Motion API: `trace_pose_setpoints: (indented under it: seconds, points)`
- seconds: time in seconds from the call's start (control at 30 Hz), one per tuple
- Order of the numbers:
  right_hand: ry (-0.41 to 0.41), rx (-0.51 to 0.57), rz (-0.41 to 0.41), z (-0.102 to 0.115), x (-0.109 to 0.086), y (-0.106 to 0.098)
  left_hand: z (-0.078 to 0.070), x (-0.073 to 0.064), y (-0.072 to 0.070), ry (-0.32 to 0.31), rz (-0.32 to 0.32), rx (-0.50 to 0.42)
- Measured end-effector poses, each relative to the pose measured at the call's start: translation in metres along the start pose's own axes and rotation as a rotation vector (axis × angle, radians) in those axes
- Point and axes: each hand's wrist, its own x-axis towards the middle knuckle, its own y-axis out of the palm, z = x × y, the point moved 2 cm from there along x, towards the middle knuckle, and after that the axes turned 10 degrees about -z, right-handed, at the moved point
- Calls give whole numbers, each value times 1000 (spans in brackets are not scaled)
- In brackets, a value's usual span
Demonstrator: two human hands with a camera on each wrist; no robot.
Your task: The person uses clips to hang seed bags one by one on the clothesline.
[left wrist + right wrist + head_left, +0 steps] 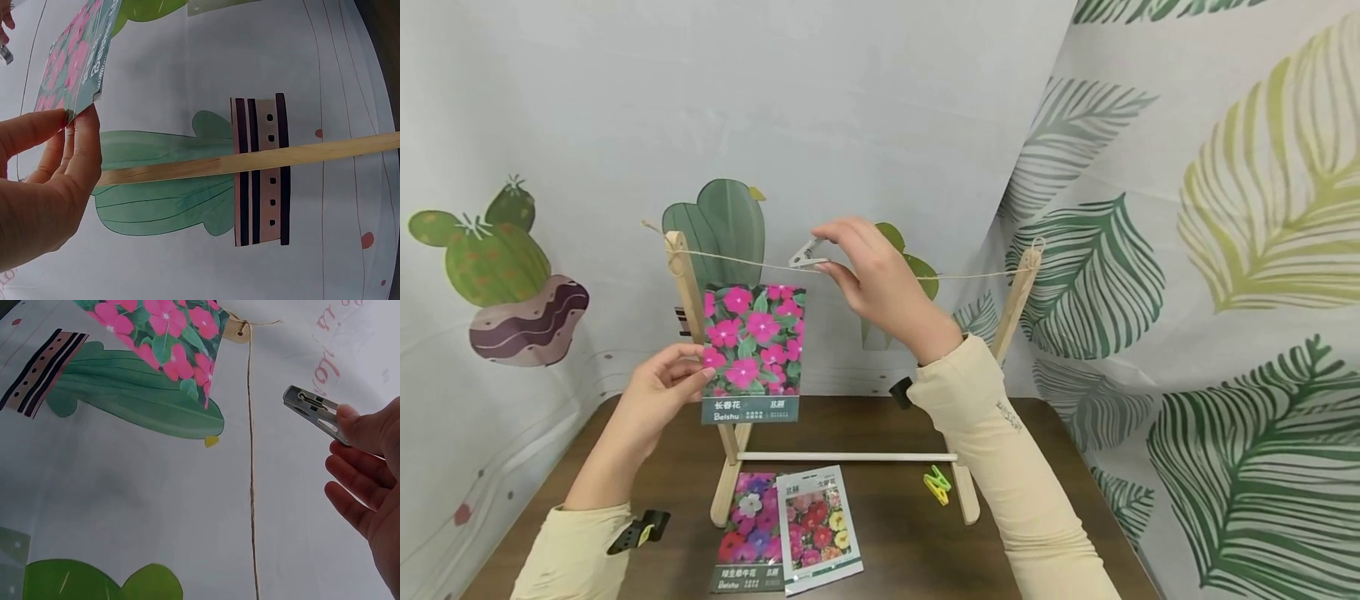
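My left hand (658,396) pinches the left edge of a seed packet (752,350) printed with pink flowers, held upright just below a thin string (970,276). In the left wrist view the packet (78,62) is seen at a slant, thumb on one face and fingers behind. Between thumb and fingers, my right hand (880,275) holds a grey clothespin (807,255) near the string, to the right above the packet's top edge. The right wrist view shows the clothespin (312,412) apart from the string (252,456).
The string runs between two wooden posts (1018,292) of a stand with a white crossbar (850,457). Two more seed packets, one purple-flowered (748,521) and one white-bordered (820,529), lie on the brown table (647,533). Green and yellow clothespins (937,485) lie by the right foot.
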Motion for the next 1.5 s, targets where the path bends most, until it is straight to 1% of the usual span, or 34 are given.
trace_pose_setpoints:
  seconds: [0.27, 0.53, 0.73, 0.87, 0.97, 1.2, 1.3, 1.43, 1.5]
  points:
    - [-21, -19, 33, 0, 16, 17, 2, 5, -2, -24, -18, -24]
    - [-7, 34, 24, 1, 25, 32, 1, 7, -5, -23, -30, -28]
    - [54, 57, 42, 5, 32, 38, -2, 9, -4, -24, -45, -26]
    - [97, 69, 62, 7, 38, 40, -1, 11, -4, -32, -54, -42]
    - [135, 73, 90, 8, 41, 42, -1, 12, -4, -36, -57, -56]
    - [252, 117, 159, 7, 44, 47, -1, 12, -4, -52, -52, -76]
    - [265, 125, 174, 7, 45, 50, -1, 14, -4, -50, -51, -72]
    - [252, 128, 168, 8, 44, 52, 0, 16, -4, -40, -50, -62]
    - [261, 127, 169, 8, 44, 52, 0, 16, -5, -40, -48, -68]
